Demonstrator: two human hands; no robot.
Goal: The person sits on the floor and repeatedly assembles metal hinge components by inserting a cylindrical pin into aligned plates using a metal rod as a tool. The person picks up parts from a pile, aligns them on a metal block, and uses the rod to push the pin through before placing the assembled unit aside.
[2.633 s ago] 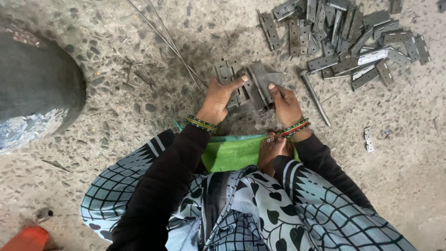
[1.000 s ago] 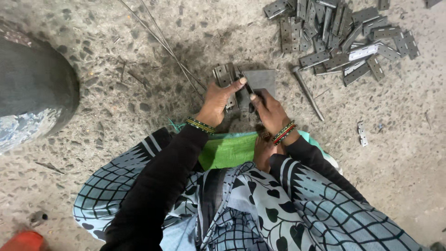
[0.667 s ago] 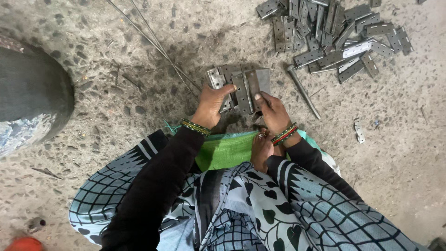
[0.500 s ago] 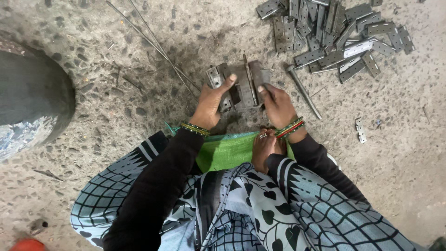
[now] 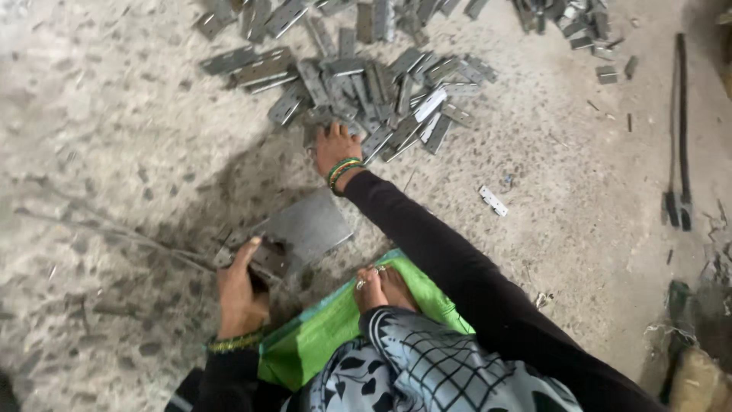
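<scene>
Hinges (image 5: 381, 84) lie heaped; right hand (image 5: 335, 149) presses fingers into them, grip unclear, left hand (image 5: 240, 294) clamps hinge halves (image 5: 263, 259). Sharp edges could cut.

Green woven mat (image 5: 320, 343) spread on speckled concrete floor (image 5: 114, 152). Far right of mat: long dark rods (image 5: 679, 130). Between them, one stray flat strip (image 5: 492, 201).

**Speckled concrete floor under flat daylight**

A rough, speckled concrete floor (image 5: 137, 152) is seen from above, dusted grey and littered with small chips. A green woven mat (image 5: 313, 343) is spread on it near the lower edge. Two dark rods (image 5: 679, 130) are laid at the right. Soft, even light is cast, with one dim shadow mid-floor.
</scene>
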